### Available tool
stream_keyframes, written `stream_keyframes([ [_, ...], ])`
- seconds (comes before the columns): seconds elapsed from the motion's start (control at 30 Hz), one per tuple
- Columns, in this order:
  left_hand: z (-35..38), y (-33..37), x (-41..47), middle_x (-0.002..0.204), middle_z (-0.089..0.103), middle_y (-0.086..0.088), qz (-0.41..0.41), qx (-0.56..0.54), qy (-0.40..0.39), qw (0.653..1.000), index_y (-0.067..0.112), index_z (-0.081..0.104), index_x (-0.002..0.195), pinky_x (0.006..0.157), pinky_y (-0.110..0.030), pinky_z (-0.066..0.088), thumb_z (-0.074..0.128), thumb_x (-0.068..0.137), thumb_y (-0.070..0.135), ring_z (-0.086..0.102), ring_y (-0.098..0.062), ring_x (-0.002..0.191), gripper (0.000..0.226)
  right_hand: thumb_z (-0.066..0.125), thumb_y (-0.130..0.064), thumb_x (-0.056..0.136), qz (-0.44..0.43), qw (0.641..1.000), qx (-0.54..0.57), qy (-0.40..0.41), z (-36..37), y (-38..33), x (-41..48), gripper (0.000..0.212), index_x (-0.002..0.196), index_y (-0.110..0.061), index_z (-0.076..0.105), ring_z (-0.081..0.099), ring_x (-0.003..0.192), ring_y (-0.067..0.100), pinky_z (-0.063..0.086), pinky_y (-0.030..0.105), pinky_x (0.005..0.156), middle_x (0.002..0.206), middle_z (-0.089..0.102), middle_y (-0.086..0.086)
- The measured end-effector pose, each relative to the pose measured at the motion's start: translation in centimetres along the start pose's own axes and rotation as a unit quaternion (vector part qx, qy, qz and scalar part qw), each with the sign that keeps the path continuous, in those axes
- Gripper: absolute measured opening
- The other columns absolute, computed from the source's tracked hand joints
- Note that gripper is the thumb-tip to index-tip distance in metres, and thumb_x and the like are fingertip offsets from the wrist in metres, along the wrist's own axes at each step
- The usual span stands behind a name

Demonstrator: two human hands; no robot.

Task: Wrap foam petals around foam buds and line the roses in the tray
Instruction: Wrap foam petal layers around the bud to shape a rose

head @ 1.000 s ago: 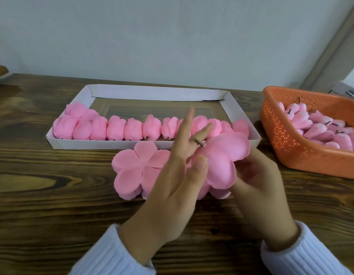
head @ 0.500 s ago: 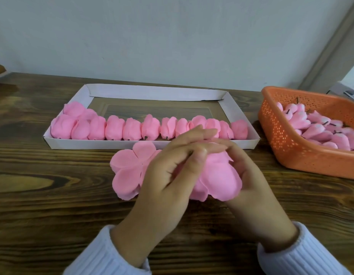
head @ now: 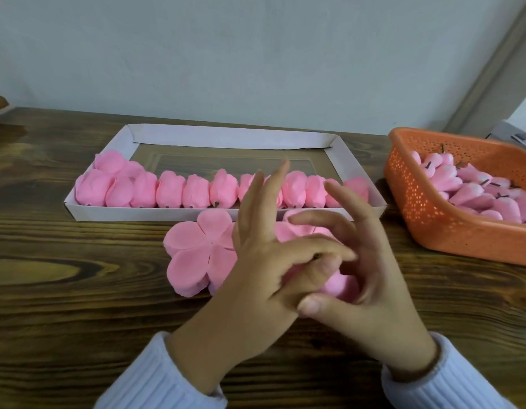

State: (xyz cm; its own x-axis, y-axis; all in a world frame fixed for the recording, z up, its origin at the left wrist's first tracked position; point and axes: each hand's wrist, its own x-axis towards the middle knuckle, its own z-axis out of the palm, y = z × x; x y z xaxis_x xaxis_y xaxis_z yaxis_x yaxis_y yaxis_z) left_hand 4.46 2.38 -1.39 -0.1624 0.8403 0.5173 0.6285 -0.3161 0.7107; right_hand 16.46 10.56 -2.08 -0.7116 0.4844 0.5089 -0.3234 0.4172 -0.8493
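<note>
Table [head: 64,290]: dark wood, and everything I work with sits on it.
Tray [head: 220,137]: white card, at 11 o'clock from the hands. Its far half is bare.
Finished roses [head: 170,188]: one row packed side by side along the tray's near wall, running almost to both end walls.
Petal stack [head: 193,255]: flat five-lobed foam blanks lying just outside the tray's near wall, at 9 o'clock from the left hand and touching its back.
Left hand [head: 255,267]: thumb and forefinger are pinched together over the work, with a dark stem tip [head: 317,255] showing at the pinch. The other fingers stand up straight toward 12 o'clock.
Half-wrapped rose [head: 341,286]: low between the two hands and mostly hidden, so I cannot tell how many petals are folded in.
Right hand [head: 379,290]: it cradles the rose in the palm with the thumb hooked across the near side. The fingers are lifted and spread toward 10 o'clock.
Basket [head: 450,240]: orange mesh, at 2 o'clock from the right hand and well apart from the tray.
Buds [head: 474,190]: piled loose in the basket, stems pointing every way.
Handling: I judge the foam to be feather-light, soft and easily creased. I would hold it by the stem and base and press the petals only lightly, since a hard squeeze could dent them and a slack one lets the wrap spring open.
</note>
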Motion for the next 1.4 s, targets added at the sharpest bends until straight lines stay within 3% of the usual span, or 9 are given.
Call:
stream_keyframes([
  [0.17,-0.3,0.5,0.0,0.158,0.014,0.014,-0.018,-0.075,-0.017,0.997,0.040,0.065,0.107,0.117,-0.053,0.007,0.043,0.090,0.046,-0.003,-0.013,0.148,0.029,0.081,-0.012,0.065,0.051,0.997,0.007,-0.050,-0.5,-0.1,0.0,0.093,0.141,-0.020,0.030,0.064,0.101,0.003,0.045,0.015,0.090,0.107,0.068,-0.011],
  [0.47,-0.5,0.8,0.0,0.157,0.008,0.017,-0.027,-0.061,-0.051,0.996,0.048,0.063,0.108,0.116,-0.055,0.008,0.042,0.087,0.050,-0.007,-0.007,0.146,0.030,0.079,0.003,0.066,0.052,0.993,-0.036,-0.098,-0.9,-0.5,0.2,0.081,0.136,-0.011,0.039,0.058,0.107,0.006,0.044,0.016,0.090,0.112,0.059,-0.004],
  [0.67,0.0,0.8,-0.2,0.153,0.020,0.001,0.001,-0.004,-0.038,0.999,0.027,0.072,0.073,0.113,-0.053,0.018,0.045,0.089,0.042,0.005,-0.024,0.147,0.034,0.067,0.020,0.066,0.064,0.993,0.007,-0.101,-0.7,-0.6,0.2,0.062,0.119,-0.004,0.047,0.064,0.090,0.007,0.052,0.018,0.075,0.108,0.059,-0.002],
  [0.83,0.2,0.2,-0.3,0.136,0.044,0.003,0.026,-0.044,0.048,0.998,0.020,0.061,0.066,0.105,-0.052,0.033,0.042,0.092,0.031,0.033,-0.020,0.137,0.034,0.066,-0.001,0.076,0.067,0.992,0.070,-0.084,-0.3,-0.3,0.0,0.055,0.127,-0.007,0.046,0.058,0.106,0.013,0.047,0.026,0.088,0.117,0.058,-0.003],
  [0.9,0.3,1.2,0.6,0.117,0.058,-0.004,0.024,-0.084,0.105,0.991,0.016,0.055,0.066,0.097,-0.033,0.041,0.039,0.095,0.023,0.048,-0.015,0.125,0.034,0.062,-0.006,0.077,0.081,0.988,0.117,-0.060,-0.2,0.1,0.0,0.053,0.127,-0.005,0.047,0.054,0.115,0.021,0.045,0.032,0.093,0.121,0.057,0.004],
  [0.97,0.3,2.2,1.2,0.105,0.061,-0.024,-0.047,-0.196,0.157,0.967,-0.003,0.056,0.069,0.076,-0.007,0.030,0.034,0.099,0.015,0.054,-0.025,0.115,0.041,0.060,-0.011,0.076,0.097,0.985,0.139,-0.025,-0.1,0.5,0.1,0.048,0.123,-0.006,0.051,0.053,0.122,0.025,0.046,0.030,0.091,0.128,0.057,0.011],
  [1.1,0.4,0.7,0.7,0.073,0.060,-0.002,0.004,-0.183,0.215,0.959,0.009,0.050,0.067,0.072,-0.018,0.043,0.034,0.097,0.019,0.060,-0.016,0.075,0.036,0.057,-0.012,0.079,0.151,0.969,0.188,0.054,0.0,0.8,0.2,0.031,0.110,-0.013,0.063,0.065,0.099,0.016,0.051,0.020,0.070,0.112,0.067,0.009],
  [1.23,0.4,-0.1,0.2,0.065,0.054,0.003,0.014,-0.139,0.227,0.964,0.004,0.050,0.067,0.065,-0.025,0.045,0.034,0.097,0.022,0.054,-0.014,0.065,0.039,0.049,-0.024,0.090,0.304,0.894,0.328,-0.024,0.2,0.7,0.5,0.043,0.124,-0.001,0.061,0.063,0.109,0.029,0.051,0.047,0.096,0.122,0.064,0.021],
  [1.4,0.5,-0.1,0.2,0.061,0.050,-0.002,0.053,-0.050,0.198,0.977,0.001,0.051,0.063,0.059,-0.029,0.042,0.052,0.091,0.021,0.050,-0.017,0.061,0.034,0.069,-0.030,0.086,0.328,0.838,0.423,-0.103,0.2,0.5,0.3,0.040,0.117,-0.006,0.067,0.066,0.107,0.023,0.053,0.036,0.091,0.117,0.068,0.013],
])
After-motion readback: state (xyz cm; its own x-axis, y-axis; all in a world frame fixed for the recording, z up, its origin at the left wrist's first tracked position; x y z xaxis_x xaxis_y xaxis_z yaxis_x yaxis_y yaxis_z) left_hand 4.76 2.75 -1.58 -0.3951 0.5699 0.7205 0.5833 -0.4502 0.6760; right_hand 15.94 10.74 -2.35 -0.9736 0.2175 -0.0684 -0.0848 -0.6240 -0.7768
